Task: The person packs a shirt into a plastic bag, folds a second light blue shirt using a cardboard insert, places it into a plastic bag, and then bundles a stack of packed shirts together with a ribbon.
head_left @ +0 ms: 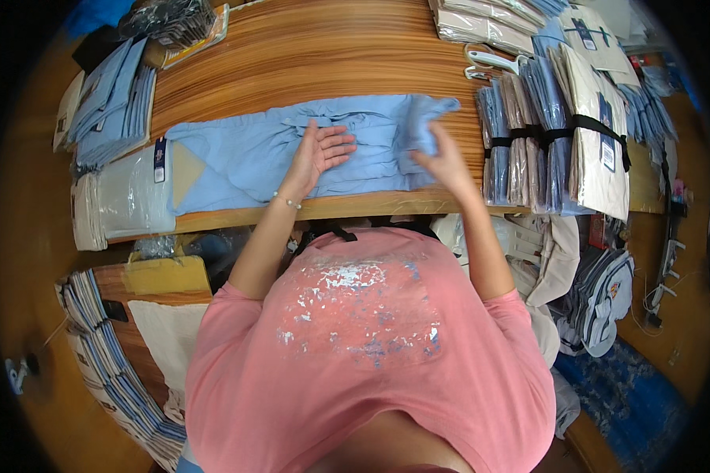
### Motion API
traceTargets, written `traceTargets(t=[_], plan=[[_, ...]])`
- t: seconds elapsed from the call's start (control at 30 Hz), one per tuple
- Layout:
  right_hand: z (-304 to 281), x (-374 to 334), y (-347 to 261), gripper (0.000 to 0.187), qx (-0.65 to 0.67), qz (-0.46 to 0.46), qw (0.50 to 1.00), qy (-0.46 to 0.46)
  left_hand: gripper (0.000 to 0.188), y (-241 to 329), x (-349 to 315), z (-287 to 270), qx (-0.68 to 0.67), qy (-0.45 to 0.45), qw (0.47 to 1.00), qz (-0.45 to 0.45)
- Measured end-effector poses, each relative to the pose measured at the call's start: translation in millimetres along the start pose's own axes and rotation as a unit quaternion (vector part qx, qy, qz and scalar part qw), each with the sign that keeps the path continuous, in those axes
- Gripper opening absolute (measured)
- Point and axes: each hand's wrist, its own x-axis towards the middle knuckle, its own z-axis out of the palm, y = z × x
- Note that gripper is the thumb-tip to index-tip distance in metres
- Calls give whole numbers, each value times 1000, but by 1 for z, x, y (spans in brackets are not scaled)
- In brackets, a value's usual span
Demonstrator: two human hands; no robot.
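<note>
A light blue cloth garment (244, 154) lies stretched out, folded long and narrow, across the table in front of me. Its exact kind is hard to tell. My left hand (323, 154) rests over its middle with the palm turned sideways and the fingers stretched out and slightly apart. At the garment's right end, my right hand (443, 162) has thumb and fingers about a raised, motion-blurred flap of the cloth. A tan flat piece (186, 175) shows at the garment's left end. Beside it lies a clear plastic bag (138, 193) with a dark blue tag (160, 160).
Packed blue garments (118, 102) are stacked at the left. Strapped bundles of bagged garments (599, 158) stand at the right, with a white-handled tool (493, 61) behind them. The striped wooden table (323, 55) extends beyond the garment. Folded garments (118, 378) line the lower left.
</note>
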Motion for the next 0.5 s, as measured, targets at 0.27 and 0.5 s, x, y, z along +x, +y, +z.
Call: traceTargets(t=[0.27, 0.5], plan=[[20, 11, -33, 33, 126, 64, 972, -188, 41, -39, 7, -18, 215, 165, 961, 61], [38, 29, 12, 26, 57, -67, 995, -36, 47, -21, -17, -6, 466, 250, 839, 126]])
